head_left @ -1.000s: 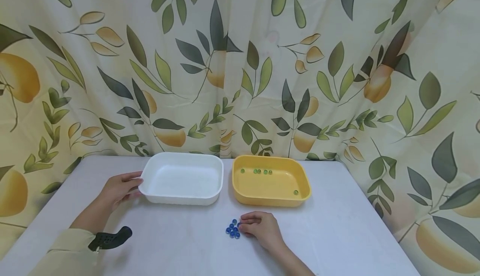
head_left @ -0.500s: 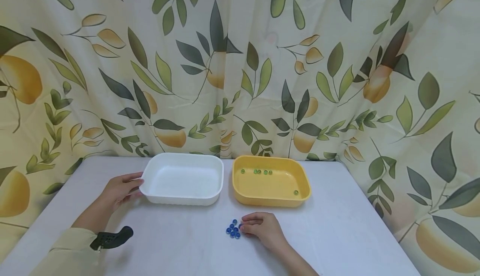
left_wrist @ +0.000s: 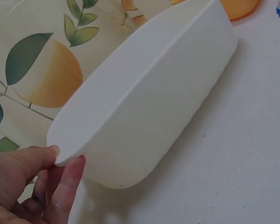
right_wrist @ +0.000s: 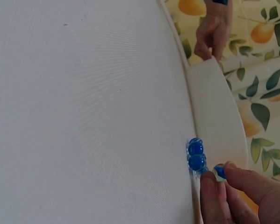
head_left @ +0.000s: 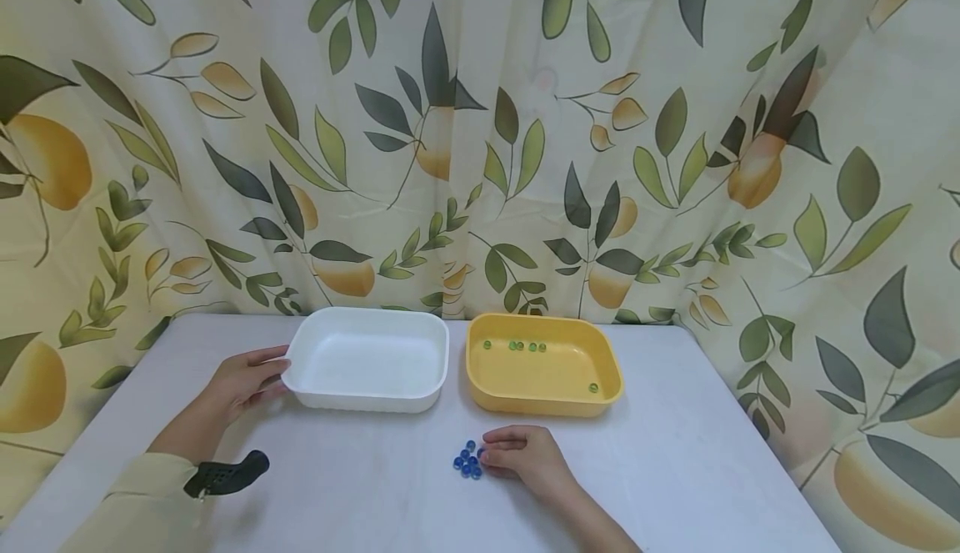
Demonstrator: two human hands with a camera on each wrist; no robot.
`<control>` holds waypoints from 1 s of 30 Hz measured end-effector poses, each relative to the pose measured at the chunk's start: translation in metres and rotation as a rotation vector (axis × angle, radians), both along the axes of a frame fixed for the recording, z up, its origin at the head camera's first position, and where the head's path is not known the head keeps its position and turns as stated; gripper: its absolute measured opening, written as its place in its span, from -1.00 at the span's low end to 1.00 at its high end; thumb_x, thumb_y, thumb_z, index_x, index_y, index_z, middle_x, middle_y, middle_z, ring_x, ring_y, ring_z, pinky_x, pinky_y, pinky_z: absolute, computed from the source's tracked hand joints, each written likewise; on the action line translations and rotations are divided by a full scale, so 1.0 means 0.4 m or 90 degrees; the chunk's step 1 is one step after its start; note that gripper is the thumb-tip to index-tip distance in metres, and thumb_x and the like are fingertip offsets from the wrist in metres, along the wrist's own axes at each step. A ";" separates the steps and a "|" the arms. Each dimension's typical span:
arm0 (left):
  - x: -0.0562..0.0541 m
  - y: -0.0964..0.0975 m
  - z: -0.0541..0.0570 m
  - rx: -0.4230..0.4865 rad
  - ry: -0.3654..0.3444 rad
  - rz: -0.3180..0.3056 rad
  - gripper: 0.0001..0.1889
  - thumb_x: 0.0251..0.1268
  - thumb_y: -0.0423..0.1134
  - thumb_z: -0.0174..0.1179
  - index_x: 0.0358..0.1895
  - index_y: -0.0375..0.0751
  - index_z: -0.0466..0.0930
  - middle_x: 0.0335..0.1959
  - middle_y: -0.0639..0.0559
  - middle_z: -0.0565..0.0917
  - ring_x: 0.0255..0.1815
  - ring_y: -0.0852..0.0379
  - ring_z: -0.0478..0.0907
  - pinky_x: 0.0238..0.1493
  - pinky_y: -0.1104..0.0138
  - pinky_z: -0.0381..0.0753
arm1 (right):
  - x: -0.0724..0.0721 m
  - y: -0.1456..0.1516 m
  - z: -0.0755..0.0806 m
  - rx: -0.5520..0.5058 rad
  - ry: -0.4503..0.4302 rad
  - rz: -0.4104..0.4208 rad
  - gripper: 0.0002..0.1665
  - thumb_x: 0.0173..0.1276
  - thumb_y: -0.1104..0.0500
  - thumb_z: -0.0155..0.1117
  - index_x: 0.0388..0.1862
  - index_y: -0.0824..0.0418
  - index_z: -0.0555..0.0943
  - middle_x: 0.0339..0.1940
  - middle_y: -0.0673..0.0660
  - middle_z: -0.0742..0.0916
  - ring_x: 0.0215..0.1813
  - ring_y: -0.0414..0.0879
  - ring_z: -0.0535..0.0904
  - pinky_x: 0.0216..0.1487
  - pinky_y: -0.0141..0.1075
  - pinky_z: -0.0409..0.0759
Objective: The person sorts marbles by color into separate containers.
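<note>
At the left end of the white plastic tub, my left hand pinches the rim between thumb and fingers; the left wrist view shows this grip on the tub's corner. In front of the tubs, a small cluster of blue glass marbles lies on the white cloth. My right hand is at the cluster's right edge. In the right wrist view its thumb and finger pinch one blue marble, close beside the other marbles. The white tub has nothing inside.
A yellow tub stands just right of the white one, with several green marbles spread over its floor. Behind the table hangs a leaf-and-fruit patterned curtain. A black strap sits on the left wrist.
Both hands keep their places on the tub rim and at the marbles. The whole head view shifts very slightly; the tubs and marbles stay put.
</note>
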State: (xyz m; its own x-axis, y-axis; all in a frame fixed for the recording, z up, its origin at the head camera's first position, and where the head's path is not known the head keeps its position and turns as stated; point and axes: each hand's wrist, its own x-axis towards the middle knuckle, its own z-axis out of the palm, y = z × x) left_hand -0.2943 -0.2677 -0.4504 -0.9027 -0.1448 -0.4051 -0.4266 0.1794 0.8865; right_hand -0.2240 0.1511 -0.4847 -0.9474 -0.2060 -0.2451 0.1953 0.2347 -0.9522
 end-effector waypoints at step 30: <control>-0.005 -0.007 -0.004 0.030 0.002 0.002 -0.36 0.41 -0.22 0.20 0.46 -0.38 0.21 0.18 -0.33 0.57 -0.38 0.30 0.68 -0.21 0.33 0.75 | -0.041 -0.039 0.059 -0.036 -0.083 0.036 -0.60 0.34 0.25 0.33 0.11 0.41 0.62 -0.08 0.27 0.77 -0.09 -0.03 0.76 -0.02 -0.27 0.72</control>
